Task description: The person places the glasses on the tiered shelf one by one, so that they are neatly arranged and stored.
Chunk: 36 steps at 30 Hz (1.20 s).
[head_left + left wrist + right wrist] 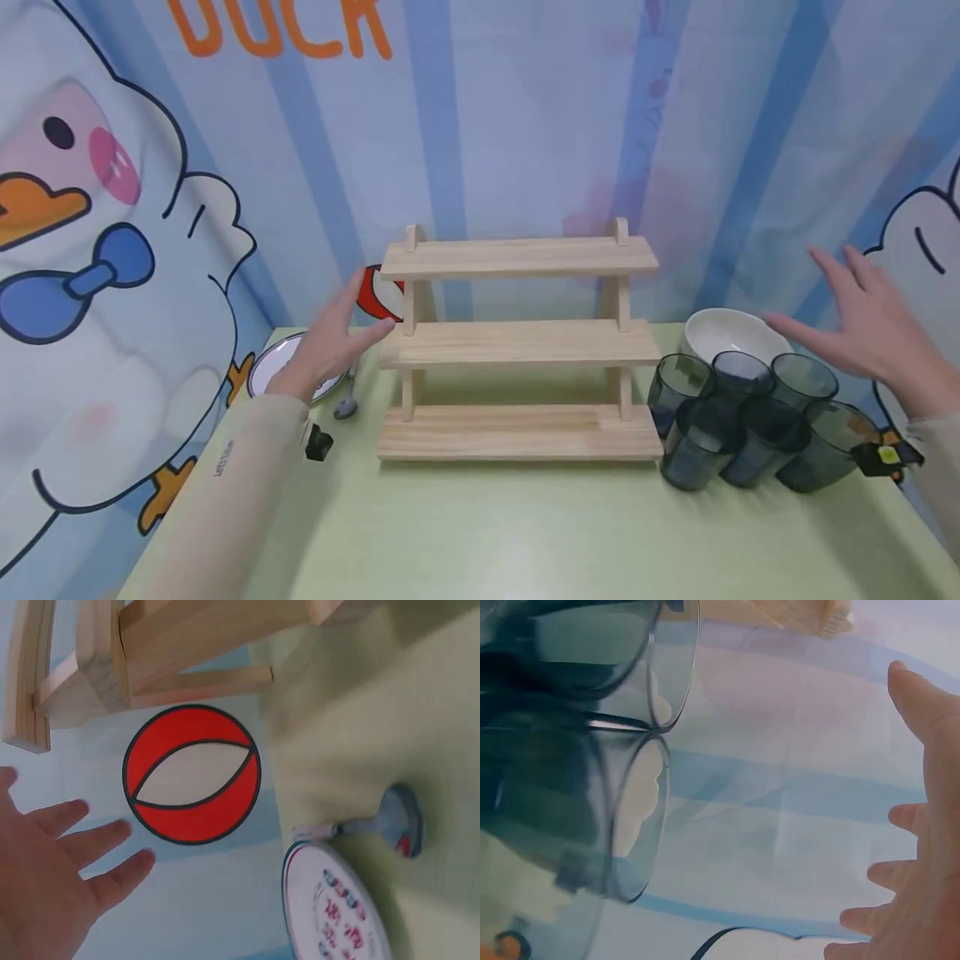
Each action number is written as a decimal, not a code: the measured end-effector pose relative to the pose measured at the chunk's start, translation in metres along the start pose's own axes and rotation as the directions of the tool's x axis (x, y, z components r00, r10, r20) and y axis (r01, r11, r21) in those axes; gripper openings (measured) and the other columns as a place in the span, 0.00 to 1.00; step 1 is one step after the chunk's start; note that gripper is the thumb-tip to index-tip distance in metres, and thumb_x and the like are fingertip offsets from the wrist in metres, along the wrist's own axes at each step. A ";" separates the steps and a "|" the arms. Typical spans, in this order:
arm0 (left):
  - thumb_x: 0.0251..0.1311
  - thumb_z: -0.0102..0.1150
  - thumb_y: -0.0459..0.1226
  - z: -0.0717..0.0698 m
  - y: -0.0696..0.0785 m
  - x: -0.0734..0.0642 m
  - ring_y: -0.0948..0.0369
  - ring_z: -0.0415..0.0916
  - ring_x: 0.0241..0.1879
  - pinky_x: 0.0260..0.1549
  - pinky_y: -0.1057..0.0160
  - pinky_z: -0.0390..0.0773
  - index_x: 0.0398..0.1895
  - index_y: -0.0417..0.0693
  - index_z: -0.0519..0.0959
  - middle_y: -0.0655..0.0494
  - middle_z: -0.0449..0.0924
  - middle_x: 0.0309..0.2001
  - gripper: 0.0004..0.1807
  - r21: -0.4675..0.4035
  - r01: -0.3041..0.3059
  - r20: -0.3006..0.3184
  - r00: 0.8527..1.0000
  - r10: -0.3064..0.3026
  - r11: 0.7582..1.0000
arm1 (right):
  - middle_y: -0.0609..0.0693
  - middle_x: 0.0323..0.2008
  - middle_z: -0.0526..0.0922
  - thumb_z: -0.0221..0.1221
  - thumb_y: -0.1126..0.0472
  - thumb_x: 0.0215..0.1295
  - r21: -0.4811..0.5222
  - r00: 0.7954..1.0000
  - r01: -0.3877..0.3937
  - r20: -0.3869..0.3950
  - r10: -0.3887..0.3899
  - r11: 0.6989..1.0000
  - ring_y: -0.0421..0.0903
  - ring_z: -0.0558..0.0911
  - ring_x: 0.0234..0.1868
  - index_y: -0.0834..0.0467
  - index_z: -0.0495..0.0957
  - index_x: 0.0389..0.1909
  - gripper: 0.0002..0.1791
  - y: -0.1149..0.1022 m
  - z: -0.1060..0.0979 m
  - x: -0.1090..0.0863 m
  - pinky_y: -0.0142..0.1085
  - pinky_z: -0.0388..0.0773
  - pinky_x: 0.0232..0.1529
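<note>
My left hand [327,340] is raised at the left end of a three-tier wooden shelf [517,343], fingers spread and holding nothing. Below that hand lie a white patterned plate [273,367] and a spoon [347,405]; the left wrist view shows the plate's printed design and the spoon beside its edge. Over on the right, my right hand [862,321] hovers with fingers extended and nothing in them. Under and beside it stand several dark tinted glasses [701,446] grouped upright, with a white bowl [735,333] partly hidden behind them.
A pale green table [480,533] carries everything. Behind it hangs a blue striped cloth [517,125] with duck drawings, close to the shelf's back. Small dark wrist cameras sit on both wrists, the right one overlapping the nearest glass in the head view.
</note>
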<state>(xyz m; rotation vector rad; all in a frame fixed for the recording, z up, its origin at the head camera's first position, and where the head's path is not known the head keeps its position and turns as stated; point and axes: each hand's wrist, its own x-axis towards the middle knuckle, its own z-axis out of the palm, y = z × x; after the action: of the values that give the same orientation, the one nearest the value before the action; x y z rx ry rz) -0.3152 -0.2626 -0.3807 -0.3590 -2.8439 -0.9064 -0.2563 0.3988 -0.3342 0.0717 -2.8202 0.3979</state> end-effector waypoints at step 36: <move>0.70 0.67 0.48 0.052 -0.010 -0.022 0.42 0.72 0.67 0.61 0.42 0.79 0.80 0.63 0.63 0.46 0.66 0.76 0.38 -0.533 0.140 0.141 0.987 -0.075 0.834 | 0.79 0.79 0.39 0.62 0.61 0.75 0.456 0.988 -0.137 0.005 0.152 0.880 0.85 0.46 0.73 0.60 0.32 0.85 0.54 0.067 0.088 -0.129 0.85 0.49 0.61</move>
<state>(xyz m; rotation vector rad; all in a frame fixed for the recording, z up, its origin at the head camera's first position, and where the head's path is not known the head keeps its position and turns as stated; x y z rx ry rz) -0.2997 -0.2439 -0.4325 -0.3133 -2.6696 -1.7762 -0.1635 0.4395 -0.4698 -0.0492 -2.6475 1.0807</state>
